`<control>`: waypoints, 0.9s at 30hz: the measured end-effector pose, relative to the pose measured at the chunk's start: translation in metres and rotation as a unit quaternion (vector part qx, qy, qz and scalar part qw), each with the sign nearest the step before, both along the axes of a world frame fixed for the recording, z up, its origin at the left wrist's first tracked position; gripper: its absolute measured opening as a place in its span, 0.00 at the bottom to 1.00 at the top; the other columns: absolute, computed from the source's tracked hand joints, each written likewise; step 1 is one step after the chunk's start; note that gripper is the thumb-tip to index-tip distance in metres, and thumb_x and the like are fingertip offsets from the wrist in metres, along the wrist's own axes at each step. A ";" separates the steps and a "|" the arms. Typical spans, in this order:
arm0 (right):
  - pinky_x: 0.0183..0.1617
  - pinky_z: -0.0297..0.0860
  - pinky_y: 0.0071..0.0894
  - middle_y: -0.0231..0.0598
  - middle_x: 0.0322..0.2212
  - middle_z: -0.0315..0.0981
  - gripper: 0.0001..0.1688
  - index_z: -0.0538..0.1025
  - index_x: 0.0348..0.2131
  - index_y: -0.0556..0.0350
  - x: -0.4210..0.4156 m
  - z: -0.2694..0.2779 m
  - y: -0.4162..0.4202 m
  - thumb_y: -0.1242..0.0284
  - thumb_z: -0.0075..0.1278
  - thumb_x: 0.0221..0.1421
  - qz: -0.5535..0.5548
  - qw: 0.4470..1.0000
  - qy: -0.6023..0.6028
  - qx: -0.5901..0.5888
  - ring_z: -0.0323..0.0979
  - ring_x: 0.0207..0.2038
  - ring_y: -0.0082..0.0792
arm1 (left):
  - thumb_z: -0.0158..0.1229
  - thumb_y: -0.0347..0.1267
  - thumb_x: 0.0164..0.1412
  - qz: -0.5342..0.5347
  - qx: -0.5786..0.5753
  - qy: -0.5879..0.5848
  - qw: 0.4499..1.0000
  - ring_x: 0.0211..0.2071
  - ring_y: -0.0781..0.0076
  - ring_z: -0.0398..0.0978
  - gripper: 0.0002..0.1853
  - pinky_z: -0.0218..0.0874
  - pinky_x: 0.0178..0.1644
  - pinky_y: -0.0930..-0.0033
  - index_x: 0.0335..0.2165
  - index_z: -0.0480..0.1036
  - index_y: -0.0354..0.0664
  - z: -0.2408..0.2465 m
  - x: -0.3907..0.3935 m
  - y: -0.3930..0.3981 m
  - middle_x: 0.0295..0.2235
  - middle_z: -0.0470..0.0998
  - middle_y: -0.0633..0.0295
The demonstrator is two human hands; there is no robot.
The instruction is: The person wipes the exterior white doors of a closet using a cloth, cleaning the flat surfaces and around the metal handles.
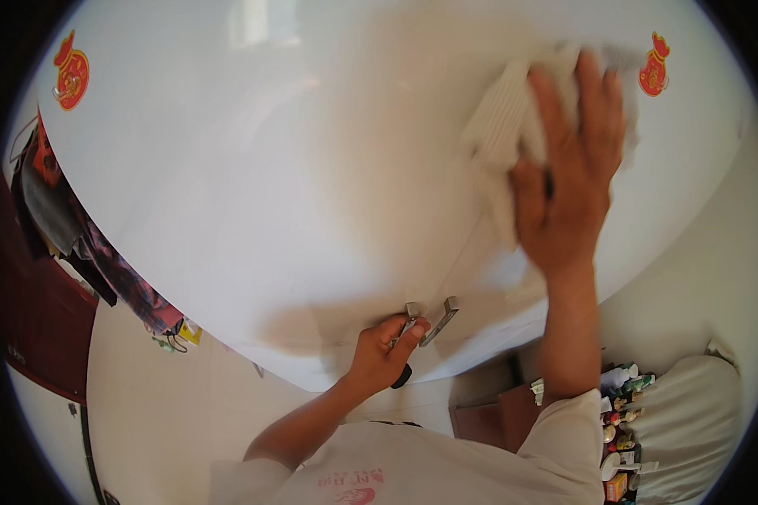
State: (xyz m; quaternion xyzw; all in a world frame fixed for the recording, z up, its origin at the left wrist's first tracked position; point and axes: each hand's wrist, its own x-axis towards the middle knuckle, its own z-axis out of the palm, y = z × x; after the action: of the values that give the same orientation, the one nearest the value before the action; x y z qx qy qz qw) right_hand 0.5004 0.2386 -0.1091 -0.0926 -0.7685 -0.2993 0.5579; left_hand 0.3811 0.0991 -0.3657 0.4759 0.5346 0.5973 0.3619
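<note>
A glossy white cabinet front (227,189) fills most of the view, with a fine seam between its two doors. My right hand (568,164) presses a ribbed, off-white cloth (499,120) against it at the upper right; the hand is slightly blurred. My left hand (391,350) is closed around one metal door handle (412,309), low at the centre. Just right of it is the other metal handle (441,320), untouched. Red and gold pouch-shaped stickers are on the doors, one at the upper left (71,72) and one close right of the cloth (655,66).
Clothes (57,202) hang along the left edge near a dark red door or panel (38,315). At the lower right, bottles and small items (619,416) stand beside a grey cloth-covered thing (688,429). A brown wooden piece of furniture (480,424) is behind my right arm.
</note>
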 end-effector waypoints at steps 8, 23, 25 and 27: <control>0.66 0.56 0.46 0.52 0.58 0.67 0.21 0.72 0.55 0.61 -0.015 0.086 0.024 0.74 0.45 0.65 0.035 0.990 0.119 0.074 0.64 0.61 0.53 | 0.54 0.36 0.69 0.010 0.013 -0.034 0.999 0.32 0.82 0.74 0.15 0.67 0.37 0.74 0.42 0.77 0.35 0.001 0.005 0.003 0.32 0.81 0.64; 0.70 0.49 0.45 0.32 0.57 0.71 0.14 0.81 0.41 0.38 0.005 -0.118 0.014 0.75 0.54 0.55 0.088 0.996 0.020 -0.009 0.62 0.64 0.43 | 0.52 0.31 0.69 0.017 0.029 -0.036 0.999 0.39 0.72 0.79 0.12 0.67 0.48 0.70 0.39 0.76 0.31 -0.012 0.003 0.007 0.35 0.82 0.57; 0.71 0.48 0.47 0.31 0.57 0.70 0.14 0.82 0.41 0.35 0.012 -0.137 0.017 0.74 0.54 0.56 0.091 0.996 -0.002 0.002 0.61 0.64 0.42 | 0.52 0.31 0.69 0.029 0.025 -0.052 0.998 0.37 0.74 0.78 0.12 0.67 0.46 0.71 0.38 0.76 0.32 -0.001 0.007 0.006 0.34 0.82 0.58; 0.72 0.48 0.47 0.28 0.57 0.70 0.14 0.82 0.40 0.33 0.016 -0.142 0.019 0.74 0.56 0.56 0.095 0.995 -0.017 0.002 0.60 0.64 0.39 | 0.54 0.32 0.68 0.046 0.038 -0.092 0.994 0.34 0.79 0.76 0.12 0.66 0.43 0.75 0.36 0.77 0.33 0.005 0.011 0.007 0.33 0.83 0.61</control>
State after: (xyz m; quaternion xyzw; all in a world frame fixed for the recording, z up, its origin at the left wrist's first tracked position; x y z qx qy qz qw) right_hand 0.5162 0.2581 -0.2508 -0.0132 -0.7825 -0.2476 0.5711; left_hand 0.3917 0.1058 -0.3611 0.4075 0.4971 0.6743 0.3635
